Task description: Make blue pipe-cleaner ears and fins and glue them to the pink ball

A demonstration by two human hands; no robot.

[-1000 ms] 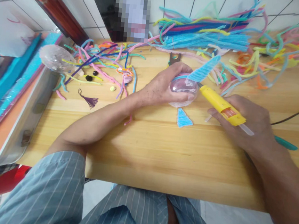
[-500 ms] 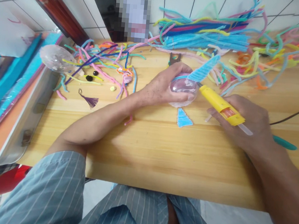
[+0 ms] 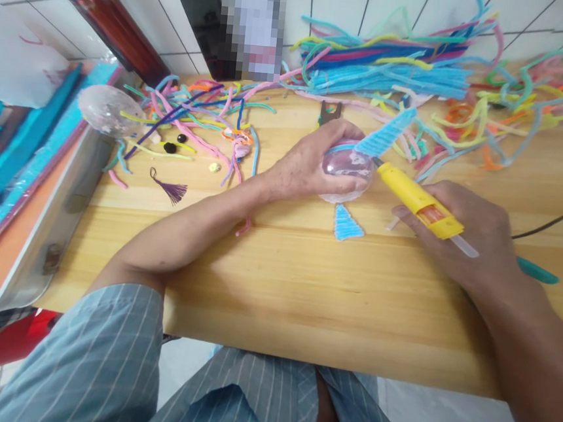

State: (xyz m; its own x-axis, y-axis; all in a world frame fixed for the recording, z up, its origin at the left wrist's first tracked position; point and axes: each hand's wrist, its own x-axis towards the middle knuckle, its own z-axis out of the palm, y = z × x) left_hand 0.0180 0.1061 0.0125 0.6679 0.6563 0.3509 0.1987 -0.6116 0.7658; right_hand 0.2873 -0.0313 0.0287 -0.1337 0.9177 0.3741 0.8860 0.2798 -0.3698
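My left hand (image 3: 310, 158) is wrapped round a clear plastic ball (image 3: 347, 165) with a pink and blue band along its top. From the ball's upper right side a blue fuzzy triangle (image 3: 387, 133) sticks up at a slant. My right hand (image 3: 462, 227) grips a yellow glue gun (image 3: 418, 200), a clear glue stick jutting from its back end. The gun's dark nozzle is at the base of the triangle, by the ball; whether it touches cannot be made out. Just below the ball, a second, smaller blue triangle (image 3: 348, 223) lies on the table.
Bundled pipe cleaners (image 3: 386, 76) lie along the tiled wall, with loose ones at both sides. Another clear ball (image 3: 110, 110), a purple tassel (image 3: 169, 187) and black pompoms are at left. A cable (image 3: 557, 217) runs off right. A dark red flask (image 3: 115, 22) stands behind.
Both hands, the ball and the glue gun keep the same positions to one another. The whole view has shifted very slightly.
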